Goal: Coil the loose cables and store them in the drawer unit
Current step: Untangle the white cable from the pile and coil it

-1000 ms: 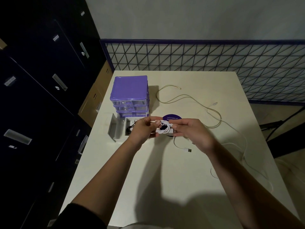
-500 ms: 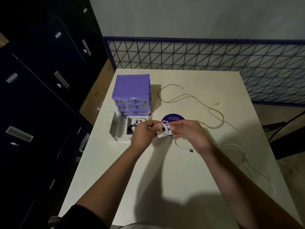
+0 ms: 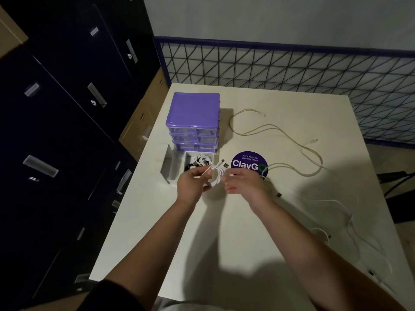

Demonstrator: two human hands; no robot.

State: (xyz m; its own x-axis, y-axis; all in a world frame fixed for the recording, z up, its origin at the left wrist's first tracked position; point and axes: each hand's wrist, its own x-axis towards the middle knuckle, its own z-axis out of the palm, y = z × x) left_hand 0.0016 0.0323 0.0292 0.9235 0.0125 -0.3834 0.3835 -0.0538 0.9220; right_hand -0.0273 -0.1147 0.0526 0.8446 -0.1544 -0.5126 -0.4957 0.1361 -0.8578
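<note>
While the white tabletop (image 3: 224, 221) carries the whole job, the purple drawer unit (image 3: 194, 121) is seen standing at its far left, with one white drawer (image 3: 174, 168) pulled out in front of it and a coiled cable (image 3: 202, 160) already lying inside. To the right, a beige cable (image 3: 280, 133) and a thinner white cable (image 3: 350, 225) are left loose across the surface, and a round purple sticker (image 3: 249, 163) is seen just right of the drawer. Compared with half a second ago, the white cable bundle (image 3: 216, 173) is no longer pinched from both sides: the right hand (image 3: 244, 185) has been drawn slightly off it, its grip relaxed and fingers apart, holding nothing, though its fingertips are just beside the coil. The bundle is now held by the left hand (image 3: 193, 186) alone, whose grip is closed on the coil, with the USB plug (image 3: 225, 164) sticking out above. From this it is judged that the coiling of this cable is finished, and that placing it into the open drawer, just beyond the hand, is the step at hand; two cables are yet to be coiled.
</note>
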